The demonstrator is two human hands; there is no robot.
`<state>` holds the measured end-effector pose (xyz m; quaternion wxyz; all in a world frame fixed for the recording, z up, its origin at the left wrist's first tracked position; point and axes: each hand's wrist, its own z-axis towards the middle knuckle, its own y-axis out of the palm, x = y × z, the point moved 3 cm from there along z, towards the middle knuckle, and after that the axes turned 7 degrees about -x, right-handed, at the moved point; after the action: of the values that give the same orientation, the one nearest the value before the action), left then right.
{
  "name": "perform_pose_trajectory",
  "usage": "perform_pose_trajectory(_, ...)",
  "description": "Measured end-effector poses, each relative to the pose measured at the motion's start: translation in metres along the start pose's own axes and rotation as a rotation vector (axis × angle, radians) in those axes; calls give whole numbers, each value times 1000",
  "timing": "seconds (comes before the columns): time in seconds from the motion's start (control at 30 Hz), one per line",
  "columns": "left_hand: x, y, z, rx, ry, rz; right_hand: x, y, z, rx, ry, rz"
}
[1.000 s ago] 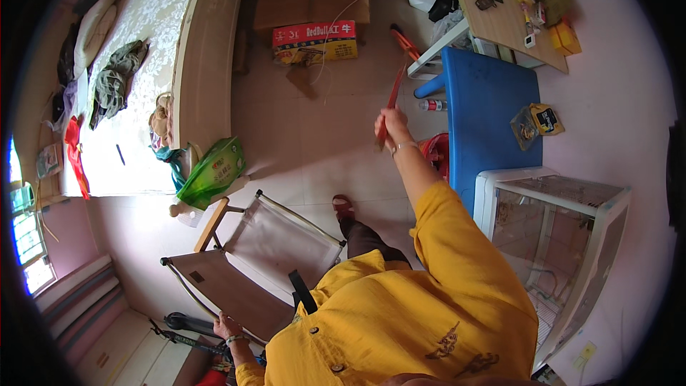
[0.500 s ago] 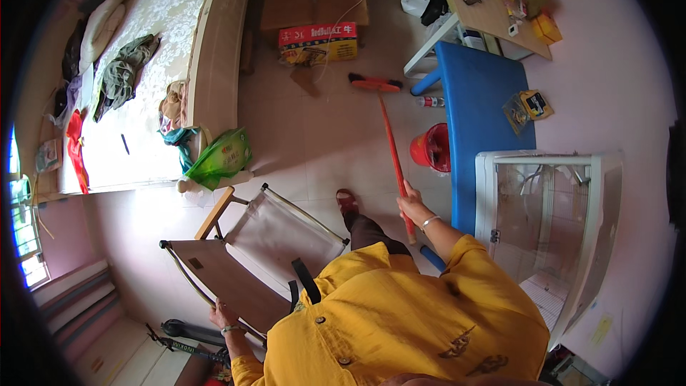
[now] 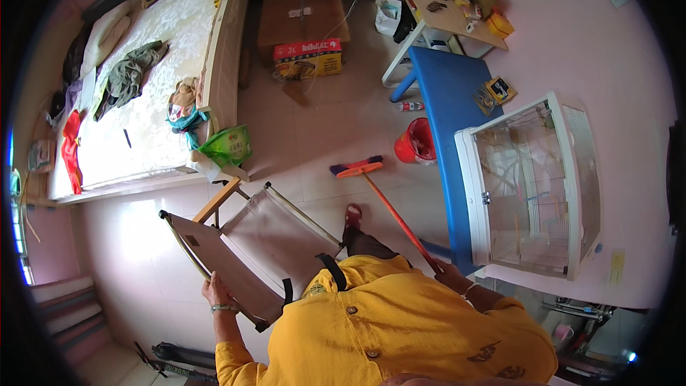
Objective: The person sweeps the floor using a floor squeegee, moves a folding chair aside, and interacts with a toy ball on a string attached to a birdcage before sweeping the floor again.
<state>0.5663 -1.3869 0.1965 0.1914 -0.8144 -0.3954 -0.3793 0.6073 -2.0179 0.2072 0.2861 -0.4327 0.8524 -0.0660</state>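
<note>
Right hand (image 3: 449, 272) clenched on long orange broom handle (image 3: 395, 215), its orange-blue brush head (image 3: 357, 168) down on tiled floor (image 3: 300, 136) near red bucket (image 3: 415, 143). Left hand (image 3: 216, 291) apparently grasping edge of folding canvas chair (image 3: 250, 243), grip partly hidden.

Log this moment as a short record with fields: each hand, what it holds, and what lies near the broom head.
left hand: grips the frame edge of a folding chair, tilted off the floor
right hand: holds the orange handle of a broom
broom head: on the tiled floor, beside a red bucket
right of broom: blue table with a white wire cage
left of broom: green bag by the bed
</note>
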Motion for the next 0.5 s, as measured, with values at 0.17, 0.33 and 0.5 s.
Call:
perform_pose_trajectory(0.17,-6,2,3,-2,62,81,-45,19,35,6,-122,114)
perform_pose_trajectory(0.33,-9,21,10,-28,46,147,-72,22,117,14,-70,140)
perform_pose_trajectory(0.5,-16,51,-9,-68,43,158,-32,17,121,70,-94,-153)
